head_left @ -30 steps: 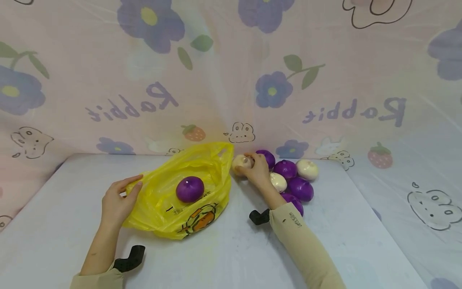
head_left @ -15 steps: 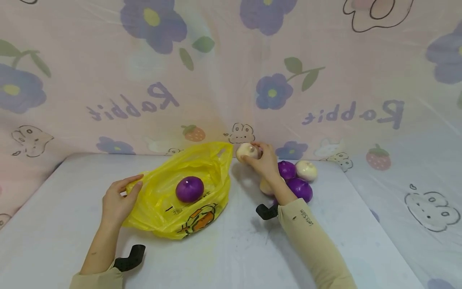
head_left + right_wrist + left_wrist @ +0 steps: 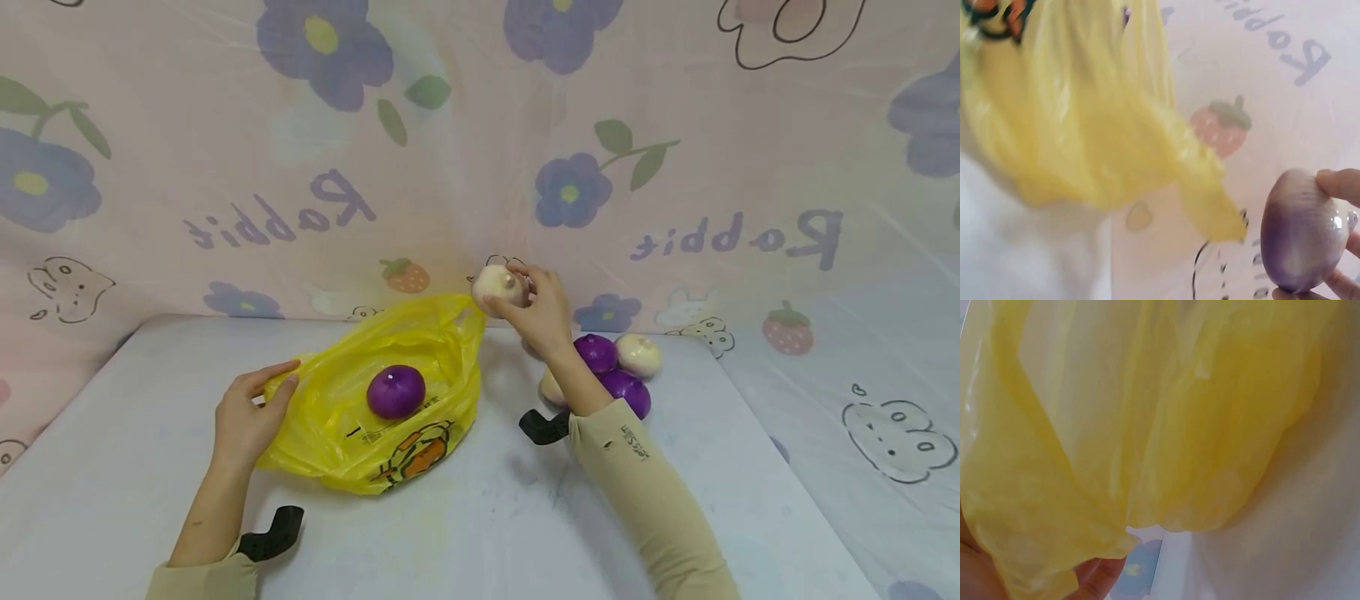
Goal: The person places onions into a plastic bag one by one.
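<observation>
My left hand (image 3: 251, 417) pinches the left rim of a yellow plastic bag (image 3: 303, 454), with fingertips (image 3: 1100, 581) showing behind the film in the left wrist view. The bag lies with its mouth spread, and one purple onion (image 3: 396, 392) sits inside. In my right hand (image 3: 547, 317), thumb and fingers grip a pale onion (image 3: 491, 287), raised above the table beside the bag's upper right corner. The right wrist view shows purple shading on this onion (image 3: 1300, 231), and the bag (image 3: 1085, 137) hangs to its left.
Behind my right forearm lies a cluster of onions, among them a purple onion (image 3: 630, 393) and a white onion (image 3: 639, 356); the forearm hides part of it. A printed cloth (image 3: 450, 192) rises at the white table's (image 3: 450, 533) back edge.
My right hand has lifted the pale onion from the left of the cluster, up off the table and then slightly left toward the bag. My left hand and the bag have stayed in place.
</observation>
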Demonstrator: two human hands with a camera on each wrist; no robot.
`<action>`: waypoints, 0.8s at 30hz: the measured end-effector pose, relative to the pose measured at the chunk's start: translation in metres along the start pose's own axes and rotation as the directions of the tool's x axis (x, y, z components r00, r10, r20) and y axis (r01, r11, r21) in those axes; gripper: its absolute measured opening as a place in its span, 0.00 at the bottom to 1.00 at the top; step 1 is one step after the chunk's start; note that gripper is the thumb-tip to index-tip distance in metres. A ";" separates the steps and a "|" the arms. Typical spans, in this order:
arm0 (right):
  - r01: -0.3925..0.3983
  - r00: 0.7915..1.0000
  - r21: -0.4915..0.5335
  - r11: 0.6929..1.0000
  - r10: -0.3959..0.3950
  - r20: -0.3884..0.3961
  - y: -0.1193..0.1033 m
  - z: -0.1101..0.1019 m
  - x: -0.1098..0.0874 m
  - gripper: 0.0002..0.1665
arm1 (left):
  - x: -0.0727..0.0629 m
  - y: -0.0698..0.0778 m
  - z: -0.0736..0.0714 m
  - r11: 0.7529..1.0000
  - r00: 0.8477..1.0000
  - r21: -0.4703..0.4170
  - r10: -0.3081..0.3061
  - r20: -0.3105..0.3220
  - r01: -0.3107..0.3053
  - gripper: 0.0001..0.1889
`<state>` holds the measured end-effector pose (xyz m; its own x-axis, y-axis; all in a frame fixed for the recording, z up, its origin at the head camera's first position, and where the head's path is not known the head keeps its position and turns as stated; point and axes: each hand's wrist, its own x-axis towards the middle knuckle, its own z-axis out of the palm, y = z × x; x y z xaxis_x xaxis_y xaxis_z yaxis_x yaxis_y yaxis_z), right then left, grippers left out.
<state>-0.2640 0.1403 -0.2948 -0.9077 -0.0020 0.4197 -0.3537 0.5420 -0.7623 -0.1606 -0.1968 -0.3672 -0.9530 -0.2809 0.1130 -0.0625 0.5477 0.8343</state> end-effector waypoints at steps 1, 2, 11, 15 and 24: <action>0.011 1.000 0.017 1.000 -0.011 -0.001 -0.003 0.002 0.000 0.32 | 0.000 0.000 0.000 1.000 1.000 -0.002 0.002 0.001 -0.002 0.20; 0.021 1.000 0.033 0.999 -0.021 -0.001 -0.006 0.005 0.000 0.31 | 0.000 0.000 0.000 1.000 1.000 -0.004 0.003 0.003 -0.003 0.20; 0.098 0.994 0.072 0.993 -0.101 0.038 -0.023 0.028 -0.002 0.30 | -0.002 0.002 0.000 1.000 1.000 -0.007 0.000 -0.003 0.000 0.20; 0.112 0.990 0.057 0.992 -0.116 0.085 -0.028 0.041 -0.003 0.31 | -0.002 0.002 0.002 1.000 1.000 -0.008 0.001 -0.007 -0.001 0.20; 0.099 0.981 0.008 0.995 -0.099 0.165 -0.037 0.067 -0.007 0.31 | -0.003 0.001 0.003 1.000 1.000 -0.016 0.005 -0.008 -0.005 0.20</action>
<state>-0.2594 0.0644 -0.3024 -0.8928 -0.1943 0.4064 -0.4440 0.5322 -0.7208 -0.1587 -0.1927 -0.3680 -0.9510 -0.2844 0.1212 -0.0532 0.5368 0.8420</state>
